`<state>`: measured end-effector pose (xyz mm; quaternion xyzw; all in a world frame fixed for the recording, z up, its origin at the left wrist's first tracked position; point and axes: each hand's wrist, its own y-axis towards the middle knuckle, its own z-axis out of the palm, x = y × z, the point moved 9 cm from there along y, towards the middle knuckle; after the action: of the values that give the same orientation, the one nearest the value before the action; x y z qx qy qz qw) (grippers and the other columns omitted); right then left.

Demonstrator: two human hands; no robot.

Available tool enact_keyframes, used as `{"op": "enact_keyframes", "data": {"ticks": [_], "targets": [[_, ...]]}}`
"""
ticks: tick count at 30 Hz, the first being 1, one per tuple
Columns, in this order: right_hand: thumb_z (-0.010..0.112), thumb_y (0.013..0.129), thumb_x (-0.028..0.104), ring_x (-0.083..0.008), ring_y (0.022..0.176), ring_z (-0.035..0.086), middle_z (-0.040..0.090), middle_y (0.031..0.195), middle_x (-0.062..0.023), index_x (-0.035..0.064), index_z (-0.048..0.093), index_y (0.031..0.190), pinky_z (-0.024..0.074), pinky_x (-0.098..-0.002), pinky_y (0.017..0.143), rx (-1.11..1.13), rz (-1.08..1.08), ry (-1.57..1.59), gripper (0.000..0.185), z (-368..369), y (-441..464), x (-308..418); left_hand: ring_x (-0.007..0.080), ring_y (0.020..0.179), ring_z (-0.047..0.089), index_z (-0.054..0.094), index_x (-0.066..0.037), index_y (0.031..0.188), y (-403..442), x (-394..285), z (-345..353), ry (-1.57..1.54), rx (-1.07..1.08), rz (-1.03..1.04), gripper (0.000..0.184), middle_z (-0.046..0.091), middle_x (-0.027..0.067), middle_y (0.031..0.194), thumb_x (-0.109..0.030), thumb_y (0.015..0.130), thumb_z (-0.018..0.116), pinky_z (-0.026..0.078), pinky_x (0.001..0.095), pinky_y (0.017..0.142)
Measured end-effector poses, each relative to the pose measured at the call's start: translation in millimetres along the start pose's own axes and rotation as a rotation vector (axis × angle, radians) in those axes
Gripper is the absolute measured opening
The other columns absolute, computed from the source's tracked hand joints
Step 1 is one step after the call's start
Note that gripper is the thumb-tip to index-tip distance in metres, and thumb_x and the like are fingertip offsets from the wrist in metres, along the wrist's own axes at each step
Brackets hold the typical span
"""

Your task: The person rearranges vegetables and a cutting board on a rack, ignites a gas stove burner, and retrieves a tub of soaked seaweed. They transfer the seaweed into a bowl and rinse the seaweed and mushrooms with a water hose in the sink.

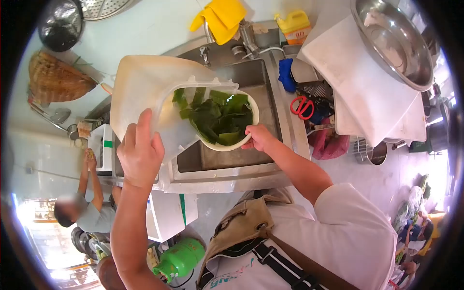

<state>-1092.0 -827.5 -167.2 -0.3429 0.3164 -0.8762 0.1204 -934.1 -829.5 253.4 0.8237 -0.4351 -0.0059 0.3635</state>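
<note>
My left hand (141, 157) is closed at the near side of a large translucent plastic container (140, 87), index finger stretched along it. The container tilts over the sink (268, 77), its clear, notched rim overlapping a round cream-white tub (255, 111). Broad, dark green pieces that look like kelp (220, 118) fill the tub; some show at the container's rim. With my right hand (258, 137) I grip the tub's right rim, fingers curled round it. Part of the tub is hidden behind the container.
Behind the sink are a tap (249, 38), a yellow cloth (222, 19) and a yellow jug (294, 26). Red-handled scissors (302, 107), a white board (360, 72) and a steel basin (396, 43) lie right. Another person (92, 212) works at left, near a green gas cylinder (181, 258).
</note>
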Motion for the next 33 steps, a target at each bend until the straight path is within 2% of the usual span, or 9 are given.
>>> {"op": "enact_keyframes", "data": {"ticks": [3,8,17,20,22,28,29,31,33], "targets": [[0.050,0.077,0.005,-0.0350,0.068,0.064,0.060,0.085,-0.0206,-0.0040,0.049,0.098,0.0576,-0.0462,0.055,0.016,-0.010,-0.014,0.023,13.5,-13.0,2.7,0.0245,0.048,0.048,0.056,-0.006,0.113,-3.5,0.9,-30.2,0.027,-0.070,0.041,0.049,0.044,0.0072,0.065,0.007,0.065,0.058,0.043,0.0331,0.041],[0.048,0.077,0.005,-0.0365,0.067,0.063,0.059,0.085,-0.0218,-0.0039,0.049,0.093,0.0570,-0.0479,0.057,0.044,0.013,0.092,0.019,30.3,-16.1,-18.7,0.0216,0.046,0.046,0.059,-0.006,0.111,-0.2,16.6,-50.1,0.021,-0.171,0.107,0.048,0.042,0.0057,0.063,0.006,0.064,0.060,0.041,0.0325,0.040],[0.048,0.080,0.007,-0.0347,0.069,0.064,0.059,0.084,-0.0207,-0.0022,0.049,0.086,0.0568,-0.0454,0.060,0.103,0.013,0.113,0.011,39.5,-5.5,-23.6,0.0184,0.044,0.042,0.061,-0.006,0.107,-9.1,1.0,-97.4,0.071,-0.225,0.255,0.044,0.038,0.0031,0.062,0.007,0.065,0.060,0.036,0.0290,0.037],[0.048,0.080,0.008,-0.0306,0.068,0.064,0.060,0.079,-0.0154,-0.0010,0.050,0.093,0.0567,-0.0416,0.059,0.072,-0.035,0.072,0.016,46.2,-18.7,-12.1,0.0177,0.044,0.040,0.061,-0.005,0.106,-14.7,-2.4,-94.6,0.103,-0.207,0.331,0.042,0.036,0.0028,0.061,0.007,0.066,0.060,0.034,0.0285,0.036],[0.049,0.079,0.008,-0.0303,0.067,0.063,0.059,0.077,-0.0144,0.0000,0.050,0.090,0.0565,-0.0424,0.059,0.150,-0.070,0.105,0.014,53.9,-11.0,1.0,0.0173,0.044,0.040,0.061,-0.004,0.105,-17.1,-11.6,-96.2,0.111,-0.197,0.393,0.039,0.035,0.0026,0.061,0.007,0.067,0.060,0.032,0.0284,0.036],[0.051,0.080,0.009,-0.0303,0.066,0.062,0.058,0.078,-0.0153,0.0014,0.050,0.087,0.0560,-0.0428,0.057,0.145,-0.074,0.081,0.010,68.4,-18.8,-8.2,0.0179,0.045,0.041,0.062,-0.002,0.103,-25.9,3.9,-110.5,0.097,-0.224,0.350,0.037,0.035,0.0037,0.059,0.006,0.067,0.062,0.033,0.0303,0.036],[0.051,0.080,0.009,-0.0306,0.066,0.062,0.058,0.080,-0.0160,0.0006,0.050,0.088,0.0560,-0.0434,0.058,0.160,-0.096,0.077,0.012,71.7,-13.4,13.8,0.0185,0.045,0.042,0.062,-0.001,0.103,-16.0,7.2,-109.1,0.099,-0.256,0.352,0.037,0.036,0.0043,0.059,0.006,0.068,0.062,0.033,0.0310,0.037],[0.051,0.080,0.008,-0.0311,0.067,0.063,0.059,0.083,-0.0173,-0.0009,0.049,0.090,0.0562,-0.0445,0.058,0.173,-0.040,0.069,0.014,68.4,-18.4,-5.0,0.0214,0.050,0.048,0.060,0.001,0.106,-22.5,20.9,-120.5,0.083,-0.249,0.219,0.036,0.046,0.0064,0.065,0.006,0.071,0.060,0.041,0.0315,0.042],[0.050,0.078,0.005,-0.0322,0.070,0.064,0.060,0.086,-0.0182,-0.0028,0.049,0.097,0.0564,-0.0440,0.056,0.191,-0.111,0.075,0.021,64.3,-13.8,8.3,0.0229,0.057,0.055,0.058,0.003,0.110,-10.1,43.9,-132.1,0.100,-0.324,0.109,0.036,0.056,0.0093,0.075,0.006,0.074,0.058,0.047,0.0308,0.050]]}}
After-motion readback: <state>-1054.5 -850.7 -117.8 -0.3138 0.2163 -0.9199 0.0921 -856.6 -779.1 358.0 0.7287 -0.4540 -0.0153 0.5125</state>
